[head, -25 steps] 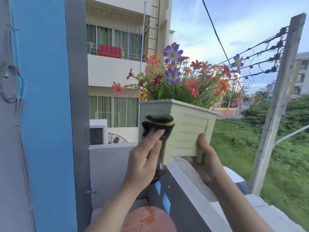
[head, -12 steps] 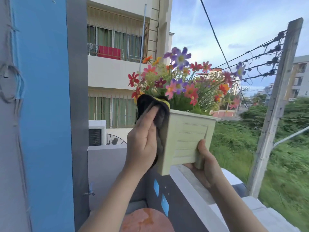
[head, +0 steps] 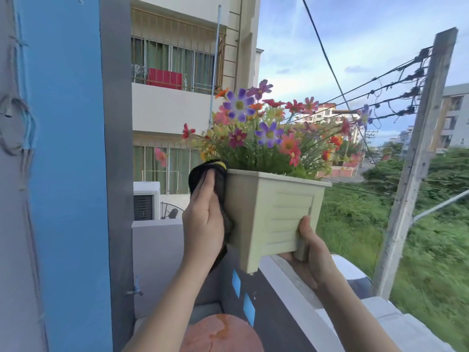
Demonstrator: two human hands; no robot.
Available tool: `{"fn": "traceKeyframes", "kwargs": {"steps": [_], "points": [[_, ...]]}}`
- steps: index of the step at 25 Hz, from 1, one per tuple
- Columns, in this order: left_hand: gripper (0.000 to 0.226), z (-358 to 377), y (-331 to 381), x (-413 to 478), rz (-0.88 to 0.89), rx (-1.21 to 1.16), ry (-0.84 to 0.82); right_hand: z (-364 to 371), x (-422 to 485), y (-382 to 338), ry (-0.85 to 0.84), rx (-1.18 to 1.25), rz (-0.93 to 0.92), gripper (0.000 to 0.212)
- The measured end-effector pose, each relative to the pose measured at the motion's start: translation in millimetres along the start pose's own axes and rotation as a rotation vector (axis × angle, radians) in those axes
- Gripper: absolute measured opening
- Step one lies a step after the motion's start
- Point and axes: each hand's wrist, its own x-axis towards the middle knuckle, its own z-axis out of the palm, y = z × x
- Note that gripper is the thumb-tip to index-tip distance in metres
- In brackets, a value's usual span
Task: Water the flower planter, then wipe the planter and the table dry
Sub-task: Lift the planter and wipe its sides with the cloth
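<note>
A pale green rectangular planter [head: 274, 212] full of purple, red and pink flowers [head: 264, 133] is held up in the air above the balcony wall. My right hand [head: 308, 252] grips its lower right corner and foot from underneath. My left hand [head: 204, 224] presses a black cloth with a yellow edge [head: 215, 174] flat against the planter's left side, up near the rim. Drops of water fall from the planter's lower left foot. Below, a round reddish-brown table top [head: 220, 334] shows wet streaks.
The grey balcony parapet [head: 291, 301] with small blue squares runs under the planter. A blue and grey pillar [head: 68, 174] stands close on the left, with a tap [head: 135, 290] on it. Beyond are an apartment building, a pole with wires [head: 416, 161] and green scrub.
The planter has been turned so its left side faces me more. My left hand slid the cloth from the front corner up along the left side toward the rim.
</note>
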Motion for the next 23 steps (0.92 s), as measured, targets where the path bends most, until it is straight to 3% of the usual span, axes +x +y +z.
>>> {"fn": "traceKeyframes", "kwargs": {"steps": [1,5,7,10,15,21,23], "points": [[0.042,1.1,1.3,-8.8,-0.028,-0.025,-0.02,0.9,-0.7,-0.5,0.001,-0.01,0.002,0.099],[0.044,2.0,13.4,-30.6,0.186,-0.009,-0.135,3.6,0.7,-2.2,0.006,0.015,0.001,0.104],[0.047,-2.5,4.5,-13.0,0.161,0.075,-0.117,2.2,-0.7,-2.2,0.0,0.045,-0.011,0.098],[0.047,-10.5,-13.0,12.8,0.003,0.173,-0.077,4.0,-4.2,-5.6,-0.016,0.046,-0.037,0.091],[0.044,-20.6,-26.8,19.9,-0.212,0.055,-0.096,2.7,-6.8,-4.6,-0.01,0.039,-0.023,0.087],[0.025,-36.5,-18.9,22.7,-0.534,-0.32,-0.162,6.2,-8.7,0.0,-0.048,0.172,-0.022,0.067],[0.031,-42.6,-11.0,19.7,-0.621,-0.436,-0.207,7.9,-8.0,1.4,-0.062,0.222,-0.017,0.066]]}}
